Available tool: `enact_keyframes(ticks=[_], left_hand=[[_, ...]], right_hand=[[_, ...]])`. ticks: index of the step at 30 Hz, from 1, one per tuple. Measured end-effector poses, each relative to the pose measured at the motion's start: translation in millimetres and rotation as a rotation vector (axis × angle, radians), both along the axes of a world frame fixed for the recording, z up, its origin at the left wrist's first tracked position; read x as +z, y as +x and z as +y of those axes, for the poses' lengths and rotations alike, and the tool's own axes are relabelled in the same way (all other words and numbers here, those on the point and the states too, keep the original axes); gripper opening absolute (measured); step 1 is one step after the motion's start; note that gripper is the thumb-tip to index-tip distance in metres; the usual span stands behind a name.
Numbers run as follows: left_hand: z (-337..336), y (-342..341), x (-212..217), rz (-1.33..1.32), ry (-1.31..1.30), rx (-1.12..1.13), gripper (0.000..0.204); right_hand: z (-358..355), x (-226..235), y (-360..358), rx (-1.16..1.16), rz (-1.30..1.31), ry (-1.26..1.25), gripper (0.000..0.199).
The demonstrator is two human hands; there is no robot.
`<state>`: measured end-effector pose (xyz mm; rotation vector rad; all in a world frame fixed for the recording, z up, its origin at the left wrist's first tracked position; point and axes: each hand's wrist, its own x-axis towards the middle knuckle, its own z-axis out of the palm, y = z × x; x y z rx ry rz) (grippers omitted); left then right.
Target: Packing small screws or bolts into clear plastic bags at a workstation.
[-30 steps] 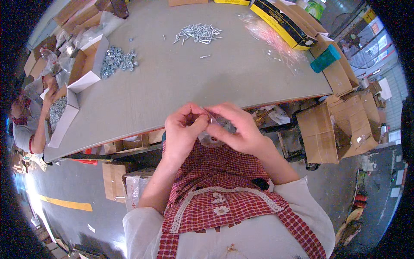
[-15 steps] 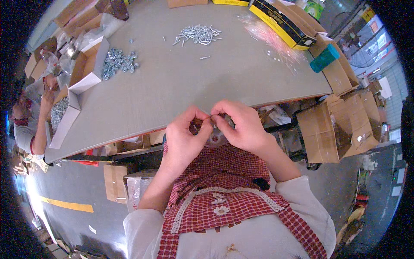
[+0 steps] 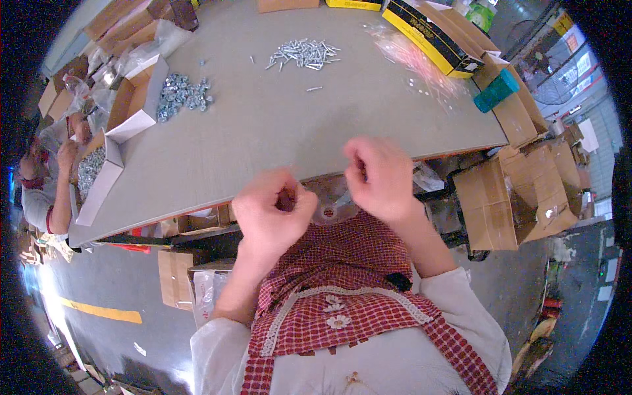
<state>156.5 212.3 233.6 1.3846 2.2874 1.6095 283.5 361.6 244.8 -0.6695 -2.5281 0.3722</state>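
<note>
My left hand (image 3: pixel 275 207) is over the near table edge, thumb and fingers curled together in a pinch. To its right and a little higher, my right hand (image 3: pixel 380 176) is also curled closed, with a gap between the two. Both are smeared by motion, so anything in the fingertips is too small or hidden to make out. A clear plastic piece (image 3: pixel 331 209) shows between and below them, at the checked apron. Beyond the hands, a pile of thin silvery pins (image 3: pixel 306 54) lies on the grey table (image 3: pixel 263 125), with one loose pin (image 3: pixel 315 89) nearer me.
Small metal fittings (image 3: pixel 181 97) are heaped at left beside an open white carton (image 3: pixel 130 99). Clear plastic bags (image 3: pixel 418 56), a yellow-black box (image 3: pixel 431 39) and a teal bottle (image 3: pixel 495 91) occupy the far right. Another person's forearm (image 3: pixel 62 191) reaches toward a tray of fittings (image 3: pixel 92 168).
My hands, earlier touching at the fingertips, have come apart: the left moved left and slightly down, the right moved right and up. The other person's hands shifted a little.
</note>
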Motion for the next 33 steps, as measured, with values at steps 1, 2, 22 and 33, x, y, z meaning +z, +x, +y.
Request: enact_keyframes(ticks=[1, 2, 22, 33], left_hand=[[-3.3, -3.7, 2.2, -0.097, -0.017, -0.002, 0.007], [-4.9, -5.8, 3.1, -0.194, -0.034, -0.004, 0.007], [-2.6, 12.2, 2.0, -0.104, -0.091, -0.077, 0.010], [-4.7, -36.1, 20.0, -0.661, -0.350, -0.310, 0.013]], right_hand=[[2.4, 4.4, 3.1, 0.004, 0.000, -0.001, 0.020], [4.4, 7.6, 5.5, 0.134, 0.103, -0.065, 0.021], [-18.8, 0.8, 0.0, 0.272, 0.097, 0.081, 0.023], [-6.2, 17.3, 6.9, 0.715, 0.064, 0.064, 0.027]])
